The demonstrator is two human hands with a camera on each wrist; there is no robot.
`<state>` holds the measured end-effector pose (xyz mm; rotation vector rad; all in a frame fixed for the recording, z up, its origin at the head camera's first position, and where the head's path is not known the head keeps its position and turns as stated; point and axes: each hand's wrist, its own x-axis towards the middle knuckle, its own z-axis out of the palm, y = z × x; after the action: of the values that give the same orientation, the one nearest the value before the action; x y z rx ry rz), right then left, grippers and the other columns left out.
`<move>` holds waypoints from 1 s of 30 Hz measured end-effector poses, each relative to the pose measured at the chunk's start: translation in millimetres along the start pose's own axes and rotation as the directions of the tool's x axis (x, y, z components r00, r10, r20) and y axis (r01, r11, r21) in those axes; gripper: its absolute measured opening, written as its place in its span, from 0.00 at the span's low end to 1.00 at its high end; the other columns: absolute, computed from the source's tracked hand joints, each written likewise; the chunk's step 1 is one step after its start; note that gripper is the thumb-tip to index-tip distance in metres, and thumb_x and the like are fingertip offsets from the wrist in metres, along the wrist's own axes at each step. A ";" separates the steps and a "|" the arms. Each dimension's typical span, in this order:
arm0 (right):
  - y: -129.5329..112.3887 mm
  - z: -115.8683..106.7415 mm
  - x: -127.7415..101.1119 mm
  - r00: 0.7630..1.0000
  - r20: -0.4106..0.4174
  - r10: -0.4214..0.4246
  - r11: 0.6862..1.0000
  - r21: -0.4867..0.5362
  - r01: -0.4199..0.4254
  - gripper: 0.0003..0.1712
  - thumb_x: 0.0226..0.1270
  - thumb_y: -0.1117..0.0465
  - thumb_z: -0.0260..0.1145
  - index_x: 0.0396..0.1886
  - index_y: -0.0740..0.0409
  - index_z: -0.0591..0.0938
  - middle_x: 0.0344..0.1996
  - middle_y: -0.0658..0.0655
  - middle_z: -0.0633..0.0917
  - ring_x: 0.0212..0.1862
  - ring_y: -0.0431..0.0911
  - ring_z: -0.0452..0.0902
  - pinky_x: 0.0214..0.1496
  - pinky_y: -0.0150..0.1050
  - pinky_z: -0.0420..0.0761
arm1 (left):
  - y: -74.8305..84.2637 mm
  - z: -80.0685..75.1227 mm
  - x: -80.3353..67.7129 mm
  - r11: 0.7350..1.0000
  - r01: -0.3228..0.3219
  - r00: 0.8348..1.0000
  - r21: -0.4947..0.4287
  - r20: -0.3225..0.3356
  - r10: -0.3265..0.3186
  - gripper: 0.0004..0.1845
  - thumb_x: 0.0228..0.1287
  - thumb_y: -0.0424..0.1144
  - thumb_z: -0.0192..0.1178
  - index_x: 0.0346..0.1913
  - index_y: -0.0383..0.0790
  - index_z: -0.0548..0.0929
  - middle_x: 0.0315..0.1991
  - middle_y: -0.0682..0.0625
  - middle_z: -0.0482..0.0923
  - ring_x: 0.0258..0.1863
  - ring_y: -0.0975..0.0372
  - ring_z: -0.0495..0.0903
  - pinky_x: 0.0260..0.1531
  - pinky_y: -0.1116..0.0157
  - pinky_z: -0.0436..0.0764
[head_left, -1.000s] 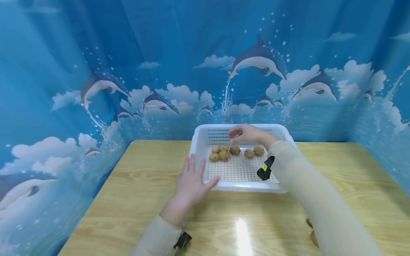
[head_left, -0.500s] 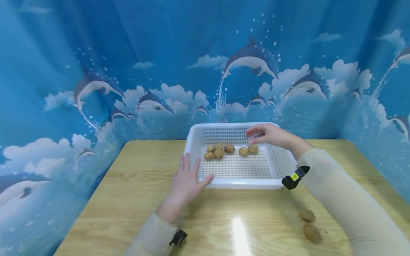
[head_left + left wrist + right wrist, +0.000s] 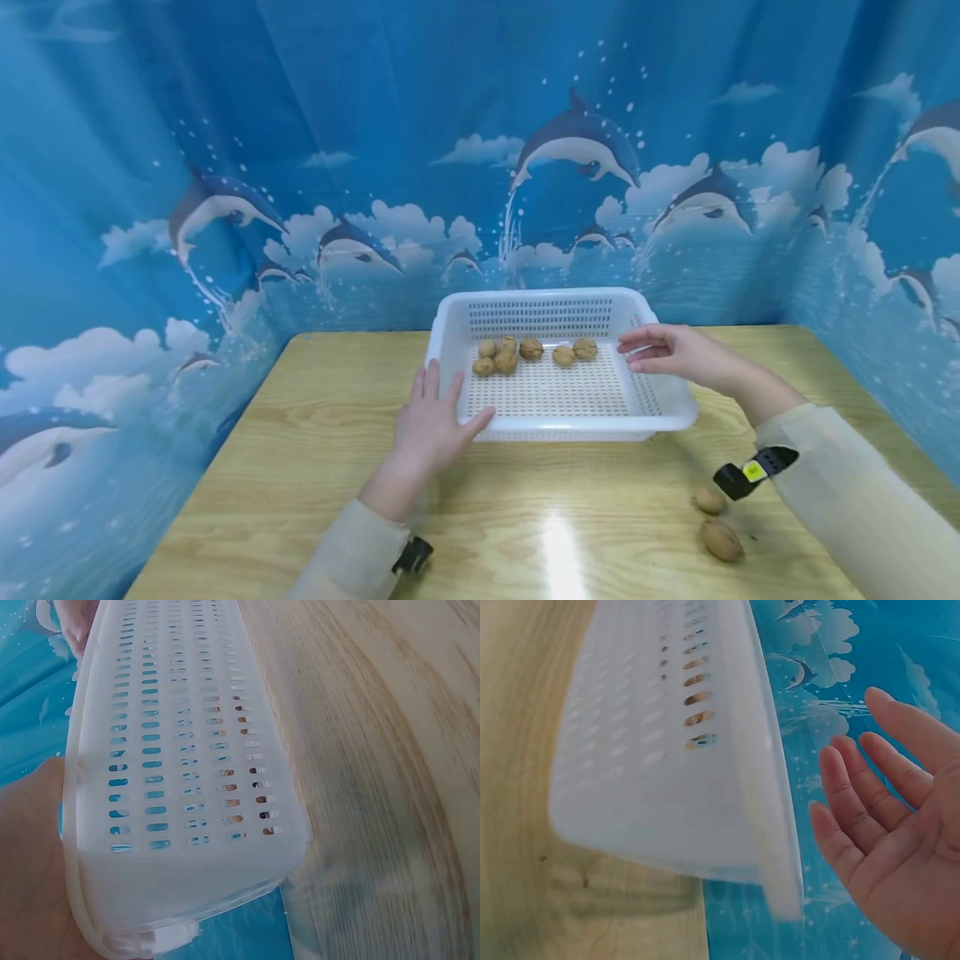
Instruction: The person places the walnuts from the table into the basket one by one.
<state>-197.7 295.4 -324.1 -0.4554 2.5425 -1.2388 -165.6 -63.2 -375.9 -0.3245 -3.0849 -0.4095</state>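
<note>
1. Biggest thing first: the blue dolphin backdrop (image 3: 225, 167) wraps around behind the basket and off to both of its sides.
2. The wooden table (image 3: 315, 467) runs under the basket and spreads out in front of it toward you.
3. The white slotted basket (image 3: 558, 425) sits flat on the table, up against the back edge. Everything below is placed relative to it.
4. Your left hand (image 3: 431, 425) lies flat at the basket's front left corner, fingers straight and a bit spread, thumb stretched along the front rim. It's pressing against the basket, not gripping anything. In the left wrist view the palm touches the basket wall (image 3: 172, 772).
5. Your right hand (image 3: 671, 352) hovers over the basket's right rim, fingers loosely extended, holding nothing. The right wrist view shows an open palm with fingers (image 3: 855, 817) apart, just beside the basket edge (image 3: 757, 787) but not touching it.
6. Six walnuts in the basket (image 3: 531, 348) are lined up loosely along its far wall, four bunched at the left end, two a little to the right.
7. Two loose walnuts (image 3: 722, 539) lie on the table in front of the basket's right corner, close to each other, well apart from the basket.
</note>
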 end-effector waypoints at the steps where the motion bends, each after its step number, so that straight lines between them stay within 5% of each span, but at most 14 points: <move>1: 2.7 0.6 -4.7 1.000 -0.005 0.001 1.000 0.013 -0.001 0.34 0.64 0.53 0.64 0.64 0.65 0.66 0.58 0.67 0.73 0.57 0.57 0.72 0.53 0.47 0.77 | -0.5 -0.3 0.0 1.000 -0.001 1.000 0.001 -0.001 0.001 0.46 0.58 0.73 0.40 0.72 0.45 0.57 0.73 0.37 0.38 0.71 0.43 0.39 0.56 0.40 0.64; 4: 10.8 2.3 -18.8 1.000 -0.019 -0.012 0.998 0.060 0.013 0.33 0.65 0.56 0.63 0.64 0.69 0.65 0.58 0.69 0.72 0.56 0.58 0.72 0.52 0.46 0.77 | -2.0 -1.2 0.1 1.000 -0.003 1.000 0.008 -0.006 0.003 0.46 0.58 0.73 0.40 0.72 0.44 0.57 0.73 0.37 0.38 0.70 0.43 0.39 0.56 0.40 0.65; 9: 23.5 3.8 -47.1 0.998 -0.055 -0.039 0.990 0.133 0.046 0.31 0.65 0.60 0.62 0.63 0.73 0.65 0.57 0.72 0.71 0.52 0.46 0.77 0.47 0.38 0.80 | -1.8 -2.5 0.0 1.000 0.001 1.000 0.009 0.003 -0.001 0.46 0.59 0.73 0.40 0.72 0.44 0.57 0.73 0.37 0.38 0.70 0.43 0.39 0.56 0.40 0.64; 16: 39.4 3.7 -84.0 0.997 -0.069 -0.032 0.991 0.131 0.041 0.27 0.69 0.61 0.58 0.62 0.71 0.66 0.57 0.70 0.73 0.49 0.36 0.77 0.46 0.35 0.79 | 0.8 -2.4 -0.5 1.000 0.002 1.000 -0.013 0.002 -0.002 0.45 0.59 0.71 0.42 0.72 0.44 0.57 0.73 0.37 0.38 0.71 0.43 0.38 0.56 0.39 0.63; 23: 58.1 6.9 -97.8 0.996 -0.080 -0.040 0.985 0.164 0.053 0.23 0.70 0.64 0.56 0.59 0.74 0.67 0.50 0.49 0.80 0.48 0.35 0.77 0.46 0.33 0.79 | 0.5 -0.4 -1.5 1.000 0.005 1.000 -0.027 0.001 -0.005 0.46 0.59 0.72 0.42 0.72 0.44 0.58 0.73 0.37 0.39 0.71 0.43 0.39 0.56 0.39 0.63; 27: 69.0 9.7 -102.6 0.997 -0.029 -0.067 0.979 0.193 0.071 0.21 0.70 0.66 0.55 0.57 0.77 0.67 0.47 0.43 0.81 0.47 0.36 0.77 0.46 0.34 0.80 | -0.1 0.5 -1.1 1.000 0.012 1.000 -0.018 0.008 -0.012 0.46 0.58 0.73 0.41 0.72 0.45 0.57 0.73 0.38 0.38 0.71 0.44 0.38 0.57 0.40 0.63; 30: 77.5 12.2 -105.0 0.995 0.057 -0.081 0.974 0.217 0.066 0.21 0.70 0.68 0.54 0.57 0.78 0.67 0.50 0.50 0.80 0.49 0.36 0.77 0.46 0.36 0.80 | -0.4 -0.1 -0.7 1.000 0.016 1.000 -0.027 0.008 -0.016 0.46 0.58 0.73 0.41 0.72 0.45 0.57 0.73 0.39 0.37 0.71 0.45 0.37 0.57 0.40 0.62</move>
<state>-109.6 373.4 -381.7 -0.5354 2.3226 -1.4802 -165.0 -63.7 -375.9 -0.3027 -3.0940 -0.4513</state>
